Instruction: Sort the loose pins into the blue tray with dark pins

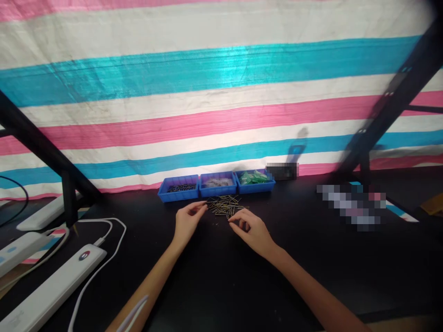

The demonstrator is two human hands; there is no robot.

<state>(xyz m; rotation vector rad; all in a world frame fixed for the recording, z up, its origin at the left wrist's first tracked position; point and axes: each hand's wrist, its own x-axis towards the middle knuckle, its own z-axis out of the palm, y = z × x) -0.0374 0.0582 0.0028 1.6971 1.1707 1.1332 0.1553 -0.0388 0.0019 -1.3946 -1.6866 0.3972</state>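
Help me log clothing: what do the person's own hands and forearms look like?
The left hand and right hand are ungloved, no rings or watches visible. Left forearm and right forearm show no sleeves. A pale strip overlaps the left one; whether worn, I cannot tell.

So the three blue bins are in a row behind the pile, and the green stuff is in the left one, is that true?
Not quite: the green stuff is in the right bin, as the head view shows. The three bins do stand in a row behind the pile.
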